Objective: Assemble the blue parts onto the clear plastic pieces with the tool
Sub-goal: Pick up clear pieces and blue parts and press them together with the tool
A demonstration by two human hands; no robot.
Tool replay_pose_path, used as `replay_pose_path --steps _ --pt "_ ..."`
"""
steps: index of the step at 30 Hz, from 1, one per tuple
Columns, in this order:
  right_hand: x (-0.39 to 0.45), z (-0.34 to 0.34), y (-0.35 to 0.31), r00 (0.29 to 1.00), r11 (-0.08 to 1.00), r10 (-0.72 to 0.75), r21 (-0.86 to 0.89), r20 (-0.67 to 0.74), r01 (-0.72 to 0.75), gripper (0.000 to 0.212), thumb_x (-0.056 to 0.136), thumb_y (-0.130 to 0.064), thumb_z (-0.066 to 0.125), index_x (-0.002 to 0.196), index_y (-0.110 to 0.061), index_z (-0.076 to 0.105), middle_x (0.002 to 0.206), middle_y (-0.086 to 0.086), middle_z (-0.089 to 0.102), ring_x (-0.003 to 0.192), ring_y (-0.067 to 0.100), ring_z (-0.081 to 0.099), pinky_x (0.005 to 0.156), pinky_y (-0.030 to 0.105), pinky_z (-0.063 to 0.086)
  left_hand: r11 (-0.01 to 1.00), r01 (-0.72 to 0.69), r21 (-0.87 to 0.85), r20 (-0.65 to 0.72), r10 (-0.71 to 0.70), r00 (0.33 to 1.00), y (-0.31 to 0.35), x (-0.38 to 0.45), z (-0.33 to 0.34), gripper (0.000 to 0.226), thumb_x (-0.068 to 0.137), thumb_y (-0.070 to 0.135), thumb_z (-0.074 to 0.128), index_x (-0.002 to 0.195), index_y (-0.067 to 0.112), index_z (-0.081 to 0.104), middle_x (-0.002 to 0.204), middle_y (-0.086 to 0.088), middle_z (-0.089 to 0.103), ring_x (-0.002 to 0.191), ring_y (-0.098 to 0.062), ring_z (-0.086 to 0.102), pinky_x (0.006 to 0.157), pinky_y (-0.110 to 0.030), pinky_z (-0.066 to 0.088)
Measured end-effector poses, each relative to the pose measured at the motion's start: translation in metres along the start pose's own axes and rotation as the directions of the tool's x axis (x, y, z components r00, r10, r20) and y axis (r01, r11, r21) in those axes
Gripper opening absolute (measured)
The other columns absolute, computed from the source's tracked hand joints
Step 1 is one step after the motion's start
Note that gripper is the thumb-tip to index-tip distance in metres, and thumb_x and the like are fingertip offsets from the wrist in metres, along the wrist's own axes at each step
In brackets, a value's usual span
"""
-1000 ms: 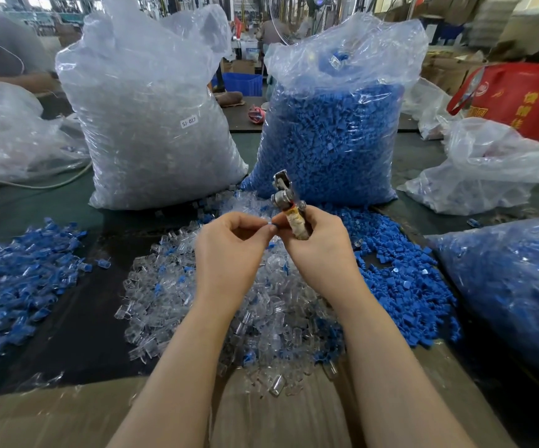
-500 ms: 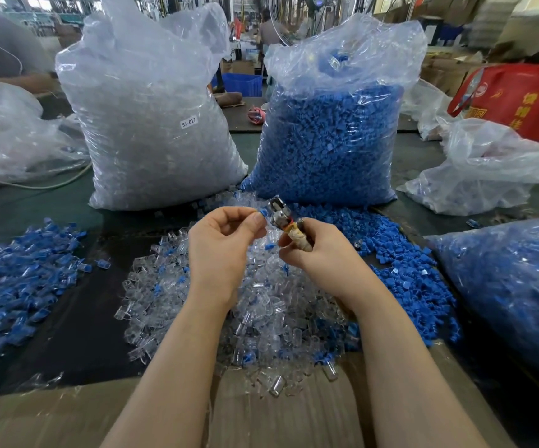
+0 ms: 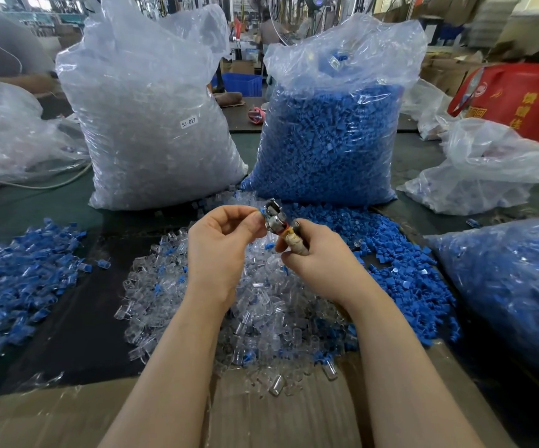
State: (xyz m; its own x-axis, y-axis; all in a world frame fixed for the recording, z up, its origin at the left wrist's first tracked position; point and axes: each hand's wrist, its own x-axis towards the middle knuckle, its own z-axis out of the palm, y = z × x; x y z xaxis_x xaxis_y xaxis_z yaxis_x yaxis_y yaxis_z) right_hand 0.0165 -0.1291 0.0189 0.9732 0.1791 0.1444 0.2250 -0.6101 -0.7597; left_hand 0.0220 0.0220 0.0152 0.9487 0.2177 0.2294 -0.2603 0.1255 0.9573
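The person's right hand (image 3: 318, 253) is wrapped around the taped, tan-and-orange handle of a small metal hand tool (image 3: 276, 218), whose steel head points up and away toward the left. The left hand (image 3: 223, 244) has its fingers curled, thumb and fingertips pinching a tiny blue part (image 3: 260, 214) right against the tool's head; whether a clear piece is in that pinch too cannot be told.

Both sorts of piece look feather-light, rigid moulded plastic, smooth and probably slippery, so a fingertip pinch across the sides likely suits them better than a full grasp. The clear pieces seem thin-walled and could crack under a hard squeeze.

Below the hands lies a heap of small clear plastic tube-like pieces (image 3: 261, 305), glossy and rounded. To its right spreads a pile of matte blue blocky parts (image 3: 400, 270). To the left sits a pile of joined blue-and-clear pieces (image 3: 13, 276). Behind stand a crinkled transparent sack of clear pieces (image 3: 152, 124) and a matching sack of blue parts (image 3: 329, 137).
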Motion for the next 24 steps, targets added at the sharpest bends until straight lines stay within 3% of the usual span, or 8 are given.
replay_pose_path --steps 4,11,16,20,24 --pt "0.000 0.003 0.001 1.000 1.000 -0.003 -0.022 -0.030 0.002 0.017 0.084 -0.010 0.056 0.081 -0.027 0.058 0.068 -0.009 0.058 0.058 0.007 0.048 0.055 0.028 0.038 1.000 0.012 -0.024 0.008 -0.012 1.000 0.000 0.000 0.000 0.008 0.086 0.002 0.069 0.085 0.010 0.070 0.074 0.000 0.074 0.074 -0.015 0.071 0.072 -0.021 0.056" --pt "0.000 0.006 0.002 0.998 0.998 -0.024 -0.066 -0.058 0.021 0.010 0.085 -0.014 0.055 0.083 -0.023 0.059 0.065 -0.007 0.057 0.060 0.013 0.050 0.055 0.031 0.038 0.999 0.010 -0.034 0.007 -0.010 1.000 0.002 -0.001 -0.001 0.008 0.087 0.001 0.068 0.085 0.009 0.070 0.076 -0.003 0.074 0.077 -0.019 0.072 0.071 -0.020 0.056" --pt "0.001 0.008 0.000 0.997 0.998 -0.028 -0.064 -0.079 0.023 0.011 0.086 -0.018 0.057 0.077 -0.024 0.052 0.064 -0.005 0.055 0.060 0.016 0.049 0.055 0.032 0.034 0.994 0.091 -0.052 0.017 -0.091 0.996 0.005 0.001 -0.006 0.006 0.087 0.005 0.069 0.087 0.011 0.070 0.079 -0.002 0.076 0.075 -0.014 0.072 0.067 -0.018 0.054" --pt "0.003 0.005 0.002 0.982 0.995 0.028 -0.092 -0.189 -0.046 0.009 0.086 -0.024 0.056 0.079 -0.021 0.052 0.068 -0.005 0.058 0.063 0.016 0.053 0.052 0.032 0.033 0.924 0.223 -0.309 -0.173 -0.285 0.943 0.013 0.015 -0.033 0.006 0.087 0.010 0.069 0.089 0.015 0.070 0.076 0.002 0.076 0.068 -0.005 0.071 0.064 -0.018 0.056" --pt "0.004 -0.004 0.011 0.945 0.961 0.145 -0.185 -0.293 -0.204 0.015 0.086 -0.029 0.053 0.074 -0.024 0.045 0.070 -0.005 0.056 0.065 0.019 0.052 0.052 0.031 0.030 0.693 0.144 -0.706 -0.310 -0.485 0.818 0.014 0.028 -0.087 0.003 0.089 0.016 0.066 0.090 0.019 0.067 0.071 0.007 0.074 0.068 0.001 0.070 0.070 -0.017 0.054"
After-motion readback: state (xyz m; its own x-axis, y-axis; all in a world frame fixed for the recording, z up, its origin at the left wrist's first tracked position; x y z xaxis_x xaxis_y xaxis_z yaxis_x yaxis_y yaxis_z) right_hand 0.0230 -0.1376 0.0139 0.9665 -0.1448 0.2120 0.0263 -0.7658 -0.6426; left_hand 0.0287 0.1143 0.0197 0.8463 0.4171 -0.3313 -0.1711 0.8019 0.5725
